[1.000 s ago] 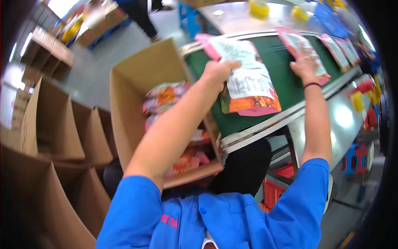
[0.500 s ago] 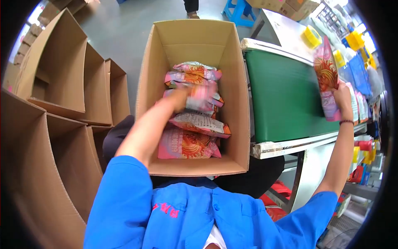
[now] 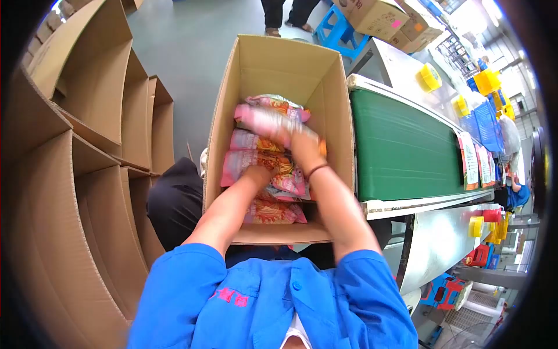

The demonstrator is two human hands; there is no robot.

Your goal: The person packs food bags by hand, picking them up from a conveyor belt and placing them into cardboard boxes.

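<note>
An upright cardboard box (image 3: 232,232) stands between my knees, holding several pink printed food packets (image 3: 241,166) in a row. My right hand (image 3: 305,152) reaches into it and grips a pink packet (image 3: 264,120), blurred by motion and tilted across the far part of the row. Lower in the box, my left hand (image 3: 260,174) rests on the nearer packets, with its fingertips tucked out of sight among them. One more packet (image 3: 267,213) lies at the near end, its printed noodle picture facing up.
Right of the box runs a green conveyor belt (image 3: 407,151) carrying several upright packets (image 3: 468,160). Open cardboard boxes (image 3: 96,192) are stacked at my left. A yellow tape roll (image 3: 429,77) and a blue stool (image 3: 340,34) are beyond. Another person's legs (image 3: 285,14) show at the top.
My right hand has swung from the belt into the box with the packet it held there. My left hand has moved nearer to me, over the packets. The view has shifted slightly.
</note>
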